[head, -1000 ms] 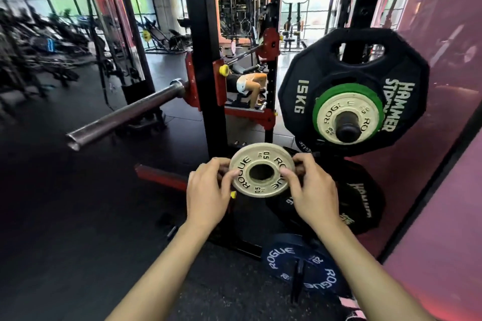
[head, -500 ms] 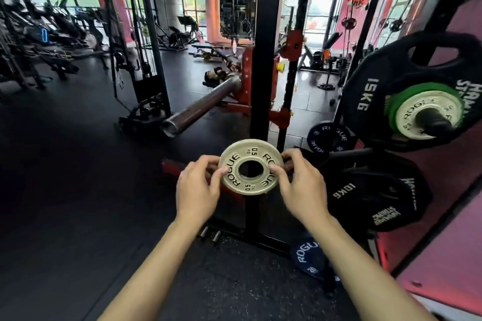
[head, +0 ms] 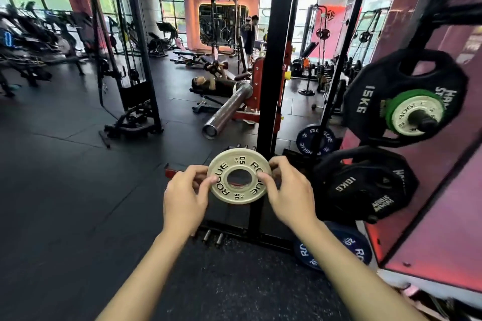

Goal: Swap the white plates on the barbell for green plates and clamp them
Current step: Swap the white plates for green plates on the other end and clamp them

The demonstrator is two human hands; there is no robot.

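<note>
White plate (head: 239, 176): small round disc marked ROGUE and 05 KG, held upright in mid-air, face toward the camera, in front of the black rack upright (head: 276, 60), low in the middle of the view.
Left hand (head: 185, 194): grips the plate's left edge, thumb on the front face, fingers curled behind the rim.
Right hand (head: 288, 191): grips the plate's right edge the same way, thumb on the front face near the centre hole, fingers wrapped behind.
Barbell (head: 228, 111): bare steel sleeve, resting on the red rack hook (head: 257, 86), its open end pointing toward the camera, above and beyond the held plate, well apart from it.
Storage peg (head: 426, 122): on the right, carries a black 15KG plate (head: 378, 91), then a green plate (head: 392, 104), then a second white plate (head: 409, 112) outermost.
10KG plate (head: 365, 185): black, hangs below the 15KG one, just right of the right hand.
Blue plates: one (head: 314, 138) behind the upright, marked ROGUE; another (head: 360, 247) low by the rack foot, partly hidden by the right forearm.
Floor (head: 78, 190): dark rubber tiles.
Background: benches and machines, blurred; a person (head: 214, 83) lies on a bench behind the barbell, another (head: 249, 36) stands farther back.
</note>
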